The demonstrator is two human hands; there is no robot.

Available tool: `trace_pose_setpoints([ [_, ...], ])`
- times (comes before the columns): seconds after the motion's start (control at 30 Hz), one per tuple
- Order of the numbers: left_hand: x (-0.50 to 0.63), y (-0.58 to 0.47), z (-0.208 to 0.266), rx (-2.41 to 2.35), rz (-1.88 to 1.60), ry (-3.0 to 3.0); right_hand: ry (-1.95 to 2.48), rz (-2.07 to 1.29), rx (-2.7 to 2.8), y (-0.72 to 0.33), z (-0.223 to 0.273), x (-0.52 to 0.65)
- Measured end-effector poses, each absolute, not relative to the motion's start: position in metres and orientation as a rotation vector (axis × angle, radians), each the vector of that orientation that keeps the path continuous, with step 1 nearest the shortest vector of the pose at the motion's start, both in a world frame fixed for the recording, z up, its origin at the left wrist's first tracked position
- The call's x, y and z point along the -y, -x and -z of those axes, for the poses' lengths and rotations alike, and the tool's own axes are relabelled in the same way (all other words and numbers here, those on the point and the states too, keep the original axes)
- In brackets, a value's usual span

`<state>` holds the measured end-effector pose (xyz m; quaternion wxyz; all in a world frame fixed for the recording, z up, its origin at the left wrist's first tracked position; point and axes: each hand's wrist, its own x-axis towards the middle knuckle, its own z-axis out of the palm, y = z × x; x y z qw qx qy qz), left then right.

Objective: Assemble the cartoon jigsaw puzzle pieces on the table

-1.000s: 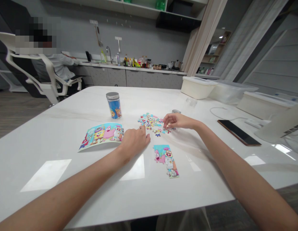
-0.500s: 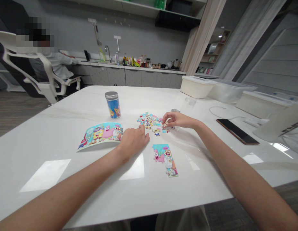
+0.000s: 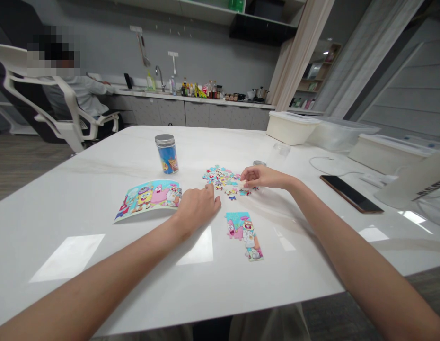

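A heap of loose jigsaw puzzle pieces [image 3: 222,177] lies mid-table. At its right edge my right hand [image 3: 257,177] has thumb and fingertips pinched on a pale puzzle piece [image 3: 242,183]. My left hand [image 3: 198,208] rests on the table at the heap's near left, thumb and index finger apart, with nothing visible in it; its other fingers are partly hidden. Closer to me lies a joined puzzle section [image 3: 244,234] with a pink starfish and a figure in white. Left of my left hand, a curved cartoon picture sheet [image 3: 149,198] is partly covered by that hand.
A blue-printed jar with a metal lid [image 3: 167,155] stands beyond the sheet. A phone [image 3: 350,193], a cable and a white tub [image 3: 293,127] are at the right. A clear cup [image 3: 281,150] sits farther back. Another person [image 3: 87,94] sits at the far left.
My right hand has shifted very slightly, and the pale piece at its fingertips has turned. My left hand, the sheet and the joined section stay in place.
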<state>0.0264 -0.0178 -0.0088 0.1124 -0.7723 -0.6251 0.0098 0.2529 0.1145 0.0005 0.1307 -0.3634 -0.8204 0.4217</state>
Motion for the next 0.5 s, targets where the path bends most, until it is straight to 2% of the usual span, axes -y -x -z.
trace_pose_setpoints([
  [0.5,0.0176,-0.0272,0.009,1.867,-0.01,2.258,1.133,-1.174,2.431,-0.2531,-0.0035,-0.1127],
])
